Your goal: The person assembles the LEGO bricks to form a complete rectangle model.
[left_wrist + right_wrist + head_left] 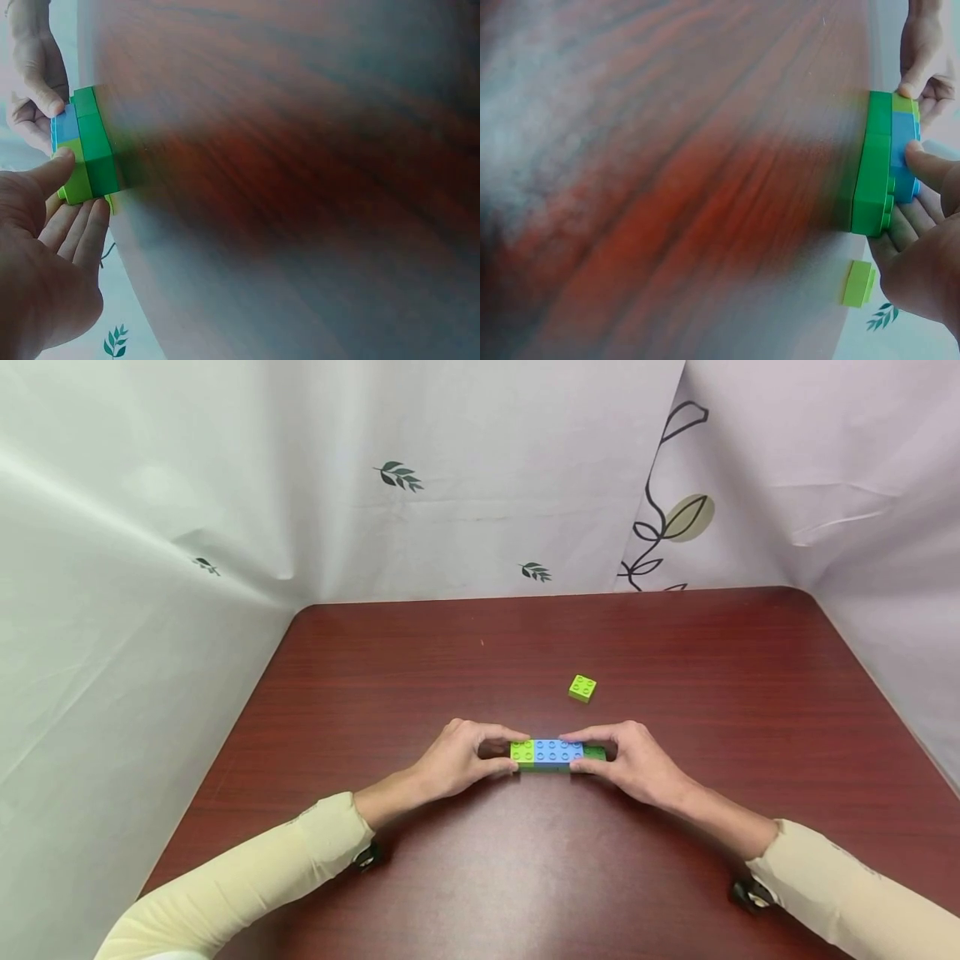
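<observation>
A low two-layer row of toy building bricks lies on the table in front of me. Its upper layer has a lime brick (522, 752) at the left and a longer blue brick (552, 750) beside it. Green bricks (871, 184) form the lower layer, with studs uncovered at the right end. My left hand (453, 762) pinches the lime end between thumb and fingers. With thumb in front and fingers behind, my right hand (639, 763) grips the right part of the blue brick. Fingers partly hide both ends in the head view.
A loose lime brick (582, 687) sits studs up behind the row, slightly to the right. The dark red wooden table (420, 660) meets white patterned cloth (465, 485) at the back and sides.
</observation>
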`<state>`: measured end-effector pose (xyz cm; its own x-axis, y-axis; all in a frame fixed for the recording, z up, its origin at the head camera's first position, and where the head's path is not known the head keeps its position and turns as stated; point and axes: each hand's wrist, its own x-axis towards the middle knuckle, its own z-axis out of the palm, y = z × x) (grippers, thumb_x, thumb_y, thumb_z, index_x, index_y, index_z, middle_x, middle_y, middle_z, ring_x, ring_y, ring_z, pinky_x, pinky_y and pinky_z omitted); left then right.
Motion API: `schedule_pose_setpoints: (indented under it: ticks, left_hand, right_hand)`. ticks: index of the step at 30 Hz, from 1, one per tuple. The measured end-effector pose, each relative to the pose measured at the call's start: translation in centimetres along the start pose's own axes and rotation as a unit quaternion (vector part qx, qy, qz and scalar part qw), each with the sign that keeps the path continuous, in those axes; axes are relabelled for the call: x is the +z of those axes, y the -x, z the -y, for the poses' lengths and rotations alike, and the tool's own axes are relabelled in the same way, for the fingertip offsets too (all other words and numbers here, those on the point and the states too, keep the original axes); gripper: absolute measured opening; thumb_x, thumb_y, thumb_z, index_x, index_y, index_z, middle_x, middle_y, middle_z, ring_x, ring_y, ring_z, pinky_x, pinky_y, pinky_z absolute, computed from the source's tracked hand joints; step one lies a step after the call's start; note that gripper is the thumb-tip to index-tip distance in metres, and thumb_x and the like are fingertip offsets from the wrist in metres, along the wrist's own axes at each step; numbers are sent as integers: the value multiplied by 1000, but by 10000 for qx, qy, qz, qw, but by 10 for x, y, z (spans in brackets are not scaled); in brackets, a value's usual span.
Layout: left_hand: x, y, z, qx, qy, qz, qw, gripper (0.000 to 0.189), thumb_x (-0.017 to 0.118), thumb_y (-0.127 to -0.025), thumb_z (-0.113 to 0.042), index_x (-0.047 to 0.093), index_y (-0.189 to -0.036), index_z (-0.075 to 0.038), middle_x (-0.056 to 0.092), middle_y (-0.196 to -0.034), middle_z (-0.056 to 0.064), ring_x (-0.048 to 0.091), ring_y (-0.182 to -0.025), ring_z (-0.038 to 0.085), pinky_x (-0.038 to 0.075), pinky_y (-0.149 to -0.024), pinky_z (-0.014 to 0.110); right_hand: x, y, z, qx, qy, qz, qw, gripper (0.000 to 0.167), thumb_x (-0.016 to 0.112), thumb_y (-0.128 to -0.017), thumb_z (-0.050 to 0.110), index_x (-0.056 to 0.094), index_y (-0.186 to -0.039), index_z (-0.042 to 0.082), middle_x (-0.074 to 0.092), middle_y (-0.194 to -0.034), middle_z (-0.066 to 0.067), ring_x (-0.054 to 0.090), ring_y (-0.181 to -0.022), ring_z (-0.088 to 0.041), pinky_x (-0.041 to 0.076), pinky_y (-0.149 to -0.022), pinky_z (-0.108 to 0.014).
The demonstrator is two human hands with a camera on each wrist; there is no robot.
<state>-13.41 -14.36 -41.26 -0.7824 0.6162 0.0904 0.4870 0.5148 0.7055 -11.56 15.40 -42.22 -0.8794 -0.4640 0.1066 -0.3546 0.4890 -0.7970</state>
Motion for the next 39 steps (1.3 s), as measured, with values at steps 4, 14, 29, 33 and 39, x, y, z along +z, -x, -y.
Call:
schedule_pose_setpoints:
  ticks: [4,14,29,33,39]
  left_hand:
    - [1,0,1,25,-22,-36,10000,42,87,-91,-15,77,-131,-16,78,-120,1,73,-103,1,59,-87,27]
    - [4,0,1,44,-1,-68,10000,42,87,-91,-14,76,-131,-15,79,-118,2,74,-103,4,59,-87,27]
    - [6,1,1,38,-103,-124,9999,41,87,-91,-14,76,-131,-16,79,-116,1,74,-103,6,59,-88,29]
    - [5,1,-1,6,-187,-142,9997,40,87,-91,-14,75,-129,-18,79,-115,-2,74,-103,6,59,-89,31]
    - [7,2,-3,96,-223,-214,9995,40,87,-91,-13,74,-129,-16,78,-117,-2,74,-105,7,59,-92,32]
  right_hand:
    - [0,0,-2,16,-31,39,10000,39,88,-89,14,80,-127,14,77,-119,-2,63,-86,-16,49,-70,-25]
    - [1,0,-3,126,-184,87,9997,39,88,-89,14,79,-128,14,76,-122,-4,65,-88,-16,53,-73,-25]
    - [-1,-1,-2,189,-215,157,9995,39,88,-89,14,79,-127,13,76,-121,-4,67,-91,-16,53,-76,-25]
    - [-4,-4,-2,106,-167,273,9994,40,89,-89,14,79,-127,13,77,-120,-2,68,-93,-15,54,-78,-25]
    - [-9,-5,-1,46,-232,452,9987,46,89,-89,16,76,-133,12,75,-124,-3,69,-96,-15,56,-81,-26]
